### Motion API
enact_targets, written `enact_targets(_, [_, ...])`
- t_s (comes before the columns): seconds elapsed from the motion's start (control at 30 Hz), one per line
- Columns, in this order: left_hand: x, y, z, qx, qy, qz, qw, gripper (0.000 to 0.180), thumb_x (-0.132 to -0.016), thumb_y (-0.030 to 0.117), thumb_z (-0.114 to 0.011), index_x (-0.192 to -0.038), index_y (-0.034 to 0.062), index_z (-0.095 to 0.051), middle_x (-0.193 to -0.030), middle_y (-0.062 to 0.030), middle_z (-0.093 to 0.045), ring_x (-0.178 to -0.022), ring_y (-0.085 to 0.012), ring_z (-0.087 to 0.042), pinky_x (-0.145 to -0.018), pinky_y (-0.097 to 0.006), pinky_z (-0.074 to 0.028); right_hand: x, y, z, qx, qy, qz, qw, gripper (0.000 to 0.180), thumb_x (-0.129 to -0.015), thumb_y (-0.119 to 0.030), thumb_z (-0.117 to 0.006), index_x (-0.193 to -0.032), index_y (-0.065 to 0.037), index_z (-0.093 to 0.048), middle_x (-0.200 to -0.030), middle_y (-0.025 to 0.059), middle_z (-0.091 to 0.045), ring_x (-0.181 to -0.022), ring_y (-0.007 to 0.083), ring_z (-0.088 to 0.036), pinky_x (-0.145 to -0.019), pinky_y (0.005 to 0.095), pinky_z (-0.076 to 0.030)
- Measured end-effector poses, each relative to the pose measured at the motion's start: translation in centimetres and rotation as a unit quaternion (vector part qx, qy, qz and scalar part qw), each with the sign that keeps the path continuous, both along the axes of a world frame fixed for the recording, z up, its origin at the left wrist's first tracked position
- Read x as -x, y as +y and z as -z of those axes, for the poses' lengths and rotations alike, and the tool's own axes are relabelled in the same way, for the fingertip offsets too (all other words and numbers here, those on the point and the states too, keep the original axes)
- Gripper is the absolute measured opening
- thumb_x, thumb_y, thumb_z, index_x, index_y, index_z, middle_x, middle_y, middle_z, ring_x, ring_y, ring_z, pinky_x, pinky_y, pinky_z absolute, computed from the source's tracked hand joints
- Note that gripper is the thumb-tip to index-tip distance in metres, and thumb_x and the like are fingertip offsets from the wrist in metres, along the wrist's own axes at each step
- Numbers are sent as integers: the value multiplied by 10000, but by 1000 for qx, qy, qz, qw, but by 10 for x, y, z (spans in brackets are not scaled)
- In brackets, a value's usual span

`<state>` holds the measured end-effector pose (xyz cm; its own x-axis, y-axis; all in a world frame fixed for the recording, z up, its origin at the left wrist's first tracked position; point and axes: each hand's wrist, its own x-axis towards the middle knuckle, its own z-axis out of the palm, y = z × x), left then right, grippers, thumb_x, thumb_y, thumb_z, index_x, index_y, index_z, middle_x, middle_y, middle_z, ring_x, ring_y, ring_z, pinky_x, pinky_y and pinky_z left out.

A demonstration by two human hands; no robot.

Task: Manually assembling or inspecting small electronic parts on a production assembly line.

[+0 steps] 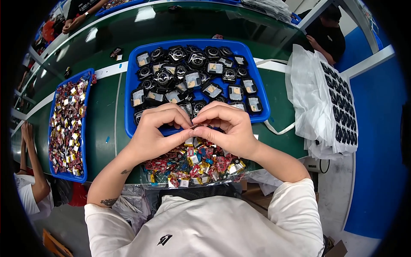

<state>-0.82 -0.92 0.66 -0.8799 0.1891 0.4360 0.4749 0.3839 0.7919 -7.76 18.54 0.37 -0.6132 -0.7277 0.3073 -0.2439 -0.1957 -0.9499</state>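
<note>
Glossy green benchtop (279, 96) spread beneath both forearms. Thumbs and forefingers of the left hand (150, 133) and right hand (233, 132) pinched a small reddish part (195, 127) between them, over the far side of a pile of red circuit boards and yellow-taped cells (196, 166). Gentle edge pressure, thumbs steadying, seemed wisest for so thin a piece. Beyond sat black watch casings (164, 78) in a blue tray (129, 103).

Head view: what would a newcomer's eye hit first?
Likely the large blue tray of black watch-like cases, upper centre on the green table. Then the left hand and right hand, meeting at a small thin part over a jumbled heap of red, yellow and white pieces. At left, a second blue tray, crammed with similar mixed pieces, also stands out.
</note>
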Motion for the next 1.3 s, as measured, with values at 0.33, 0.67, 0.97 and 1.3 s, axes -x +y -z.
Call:
enact_targets(0.33, [-1,0,4,-114,-56,33,991,143,-734,-29,-631,-703,26,-503,-761,-83,-650,-748,-112,-634,-627,-242,-486,8,7,-5,-36,168,108,979,154,-750,-3,-729,-901,5,-702,-833,95,-655,-731,118,-629,-614,212,-502])
enact_targets(0.67, [-2,1,-11,-30,-102,-11,994,73,-777,75,-712,-821,24,-682,-760,-59,-656,-679,-127,-591,-635,-250,-459,0,5,1,14,13,11,1000,66,-767,-45,-737,-790,0,-695,-787,83,-673,-636,84,-616,-537,197,-467])
enact_targets(0.97, [1,1,-9,15,-32,25,999,75,-760,81,-704,-814,29,-695,-721,-69,-644,-687,-188,-585,-635,-304,-455,1,6,1,4,-36,-20,999,115,-804,-102,-728,-752,-7,-691,-721,58,-671,-609,61,-611,-506,182,-455])
enact_targets(1.3, [1,1,-8,9,-19,37,999,74,-754,60,-706,-813,19,-690,-729,-71,-643,-696,-193,-593,-633,-301,-463,3,8,-9,-50,-126,-60,989,169,-862,-106,-665,-775,34,-630,-729,91,-634,-595,94,-614,-492,189,-498])
